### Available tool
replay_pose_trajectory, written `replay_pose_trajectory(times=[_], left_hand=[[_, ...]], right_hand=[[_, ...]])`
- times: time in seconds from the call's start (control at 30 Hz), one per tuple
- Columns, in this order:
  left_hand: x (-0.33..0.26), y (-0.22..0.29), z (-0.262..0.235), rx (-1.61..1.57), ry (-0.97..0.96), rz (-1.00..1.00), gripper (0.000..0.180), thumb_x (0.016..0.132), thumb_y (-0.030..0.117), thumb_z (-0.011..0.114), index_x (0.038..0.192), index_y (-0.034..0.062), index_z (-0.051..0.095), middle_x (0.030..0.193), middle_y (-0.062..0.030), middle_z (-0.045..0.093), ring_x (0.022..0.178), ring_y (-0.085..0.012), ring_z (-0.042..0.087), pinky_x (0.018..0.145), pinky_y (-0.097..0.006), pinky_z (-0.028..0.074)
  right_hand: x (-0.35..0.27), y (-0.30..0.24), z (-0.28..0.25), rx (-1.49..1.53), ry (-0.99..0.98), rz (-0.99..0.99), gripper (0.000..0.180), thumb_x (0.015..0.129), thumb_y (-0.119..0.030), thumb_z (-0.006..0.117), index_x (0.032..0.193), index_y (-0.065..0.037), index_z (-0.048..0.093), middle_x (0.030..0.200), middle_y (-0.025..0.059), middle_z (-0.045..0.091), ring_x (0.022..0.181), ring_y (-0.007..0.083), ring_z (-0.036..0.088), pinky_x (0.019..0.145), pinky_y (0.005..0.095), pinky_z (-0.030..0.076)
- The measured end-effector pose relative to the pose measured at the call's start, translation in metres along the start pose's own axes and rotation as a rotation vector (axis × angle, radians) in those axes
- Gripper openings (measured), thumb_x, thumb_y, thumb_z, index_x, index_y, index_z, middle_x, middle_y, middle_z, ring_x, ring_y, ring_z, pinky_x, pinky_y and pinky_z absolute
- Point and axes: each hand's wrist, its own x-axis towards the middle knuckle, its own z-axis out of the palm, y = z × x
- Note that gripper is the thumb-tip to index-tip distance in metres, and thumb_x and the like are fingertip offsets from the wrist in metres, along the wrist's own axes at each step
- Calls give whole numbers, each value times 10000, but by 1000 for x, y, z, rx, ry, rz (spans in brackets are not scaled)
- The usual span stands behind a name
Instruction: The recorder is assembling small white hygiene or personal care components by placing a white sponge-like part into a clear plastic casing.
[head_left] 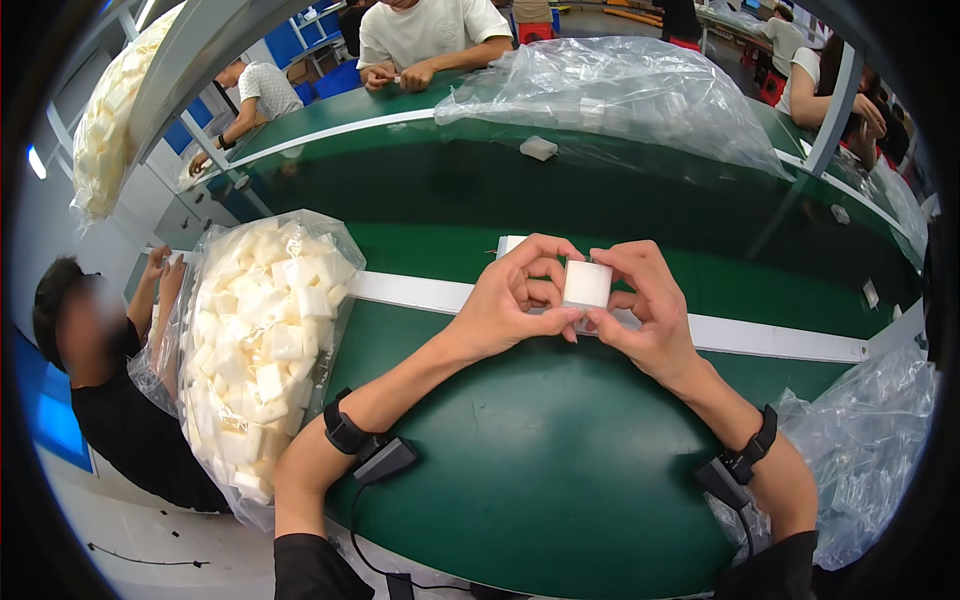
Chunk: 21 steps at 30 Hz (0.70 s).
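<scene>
Black wrist straps (350,433) sit nearest; above the green table (560,470), left hand (505,300) and right hand (645,305) pinch one white block (587,284) (possibly foam) together, fingers curled closed.

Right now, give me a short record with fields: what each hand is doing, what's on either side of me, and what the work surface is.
Left hand: left hand grips the small white block together with the other hand
Right hand: right hand pinches the same block
Left side: clear bag of white blocks
Right side: crumpled clear bag, contents hard to tell
Surface: green table with a white strip
Beyond: large clear bag; loose white piece
</scene>
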Motion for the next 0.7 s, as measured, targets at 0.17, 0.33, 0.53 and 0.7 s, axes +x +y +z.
replay_pose_trajectory(times=[0.17, 0.33, 0.53, 0.7], left_hand=[[3, 1, 1, 2, 33, 38, 654, 887, 18, 731, 1461, 34, 417, 1072, -88, 606, 960, -159, 677, 824, -292, 548], [4, 0, -5, 50, 33, 3, 737, 882, 48, 734, 1527, 36, 379, 1066, -37, 596, 967, -155, 650, 812, -289, 540], [5, -7, -7, -20, -46, 11, 745, 873, 56, 749, 1530, 36, 397, 1094, -40, 548, 1024, -154, 581, 831, -302, 549], [6, -10, -4, 171, -38, 115, 714, 872, 3, 719, 1518, 36, 415, 1242, -68, 461, 1114, -187, 551, 895, -339, 567]], right_hand=[[1, -1, -1, -205, 44, -187, 598, 823, -5, 742, 1386, -32, 541, 1227, 121, 480, 1026, 200, 609, 710, 286, 583], [1, 1, -3, -161, 80, -96, 603, 820, -35, 769, 1381, -28, 547, 1245, 124, 511, 1012, 209, 633, 710, 288, 570], [1, 5, -3, -85, -17, 53, 559, 838, -132, 796, 1337, -22, 571, 1207, 112, 681, 1003, 202, 688, 737, 292, 567], [0, 2, -7, -159, -122, 112, 545, 833, -215, 813, 1289, -25, 584, 1105, 107, 674, 889, 206, 673, 705, 301, 553]])
